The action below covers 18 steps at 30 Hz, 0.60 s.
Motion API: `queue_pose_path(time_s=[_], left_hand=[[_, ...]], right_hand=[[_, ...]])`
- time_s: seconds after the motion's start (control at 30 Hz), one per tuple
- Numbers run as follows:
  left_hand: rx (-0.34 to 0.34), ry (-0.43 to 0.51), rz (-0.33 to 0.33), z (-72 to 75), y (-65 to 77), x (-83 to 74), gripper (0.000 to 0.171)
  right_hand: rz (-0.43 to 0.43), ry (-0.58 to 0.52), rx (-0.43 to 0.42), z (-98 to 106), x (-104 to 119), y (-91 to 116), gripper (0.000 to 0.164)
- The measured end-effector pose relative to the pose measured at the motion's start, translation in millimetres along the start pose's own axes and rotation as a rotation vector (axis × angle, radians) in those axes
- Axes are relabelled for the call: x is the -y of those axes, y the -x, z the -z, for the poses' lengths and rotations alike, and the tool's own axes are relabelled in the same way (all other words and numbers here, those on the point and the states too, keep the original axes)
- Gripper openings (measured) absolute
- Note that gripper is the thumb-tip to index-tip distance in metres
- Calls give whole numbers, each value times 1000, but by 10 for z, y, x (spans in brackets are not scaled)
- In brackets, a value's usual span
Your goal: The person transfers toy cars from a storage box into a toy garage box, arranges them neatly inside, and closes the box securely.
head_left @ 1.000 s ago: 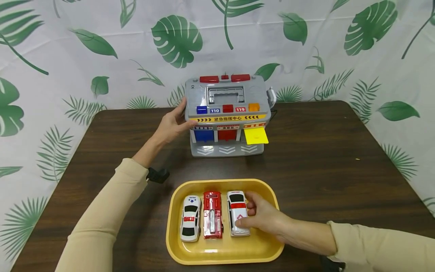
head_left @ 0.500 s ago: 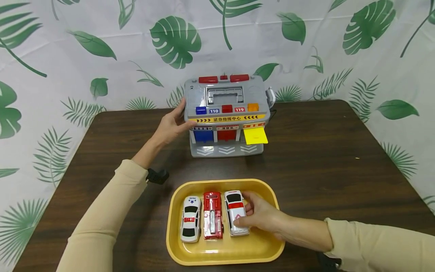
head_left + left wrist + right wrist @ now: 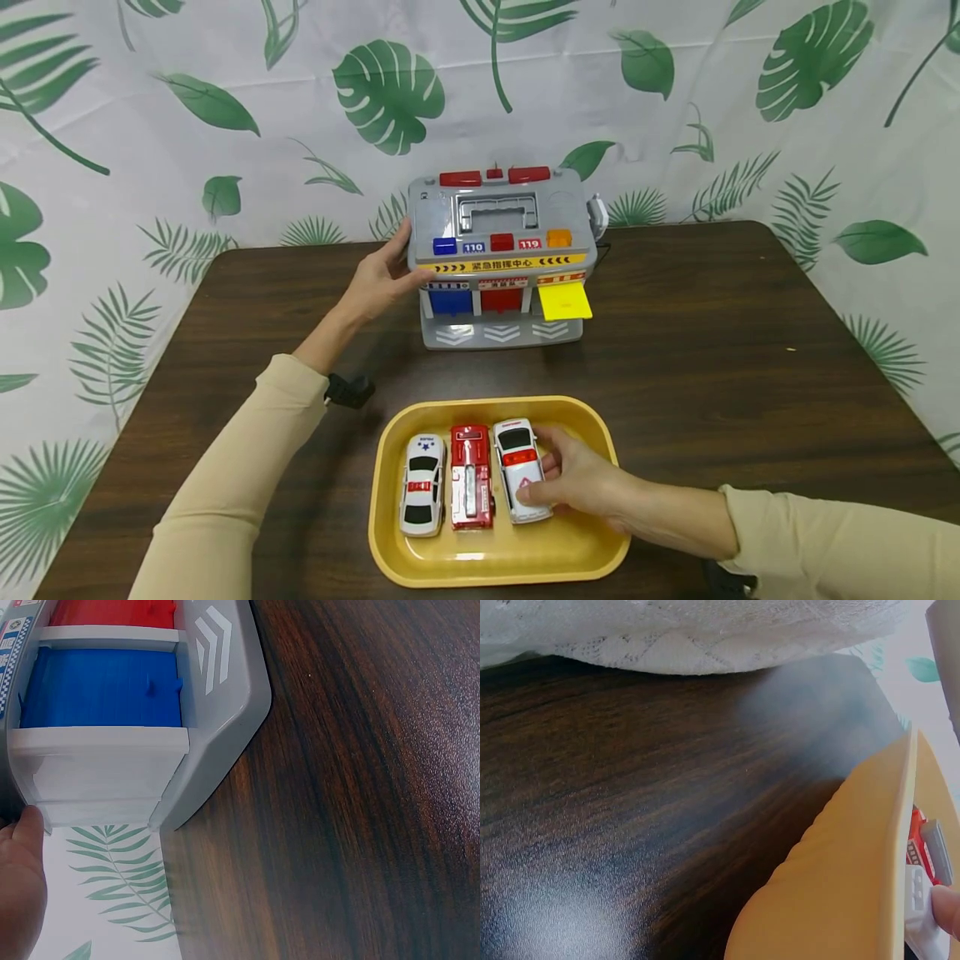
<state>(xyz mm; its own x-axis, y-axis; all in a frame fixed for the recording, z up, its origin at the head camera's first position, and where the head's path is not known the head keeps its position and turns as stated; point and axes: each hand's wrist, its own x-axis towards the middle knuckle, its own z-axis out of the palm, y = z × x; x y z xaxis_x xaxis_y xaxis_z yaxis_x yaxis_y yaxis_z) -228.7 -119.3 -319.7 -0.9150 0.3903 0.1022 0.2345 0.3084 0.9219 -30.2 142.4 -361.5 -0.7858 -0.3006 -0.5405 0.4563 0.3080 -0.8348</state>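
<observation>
Basically, head view: right hand has the toy ambulance pinched, thumb on the roof's rear, fingers along its right side. Its nose has swung toward the toy fire truck since a second ago, when it sat nearly square in the tray. It's right of the tray's centre; can't tell if the wheels touch down. Fire truck and toy police car unmoved. Tray is glossy yellow, round-cornered, by the tabletop's near edge. Left hand also unchanged: wide spread, against the left end of the toy emergency station near the far edge. Station is grey plastic, yellow door raised.

Left wrist: close on the station's end. Smooth blue door down, white side panel, angled grey base with chevrons. One digit at the panel; rest of that grip cut off.

Right wrist: thumb on white ambulance body, just inside the tray wall. Shows a lacy white cloth over dark woodgrain, outside the head view.
</observation>
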Motion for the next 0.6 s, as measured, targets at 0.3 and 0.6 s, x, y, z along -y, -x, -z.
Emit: queue_pose_path(time_s=[0.3, 0.6], left_hand=[[0, 1, 0, -2, 12, -10, 86], [-3, 0, 24, 1, -10, 38, 87]], right_hand=[[14, -17, 35, 22, 29, 33, 62], [56, 31, 5, 80, 220, 121, 70]])
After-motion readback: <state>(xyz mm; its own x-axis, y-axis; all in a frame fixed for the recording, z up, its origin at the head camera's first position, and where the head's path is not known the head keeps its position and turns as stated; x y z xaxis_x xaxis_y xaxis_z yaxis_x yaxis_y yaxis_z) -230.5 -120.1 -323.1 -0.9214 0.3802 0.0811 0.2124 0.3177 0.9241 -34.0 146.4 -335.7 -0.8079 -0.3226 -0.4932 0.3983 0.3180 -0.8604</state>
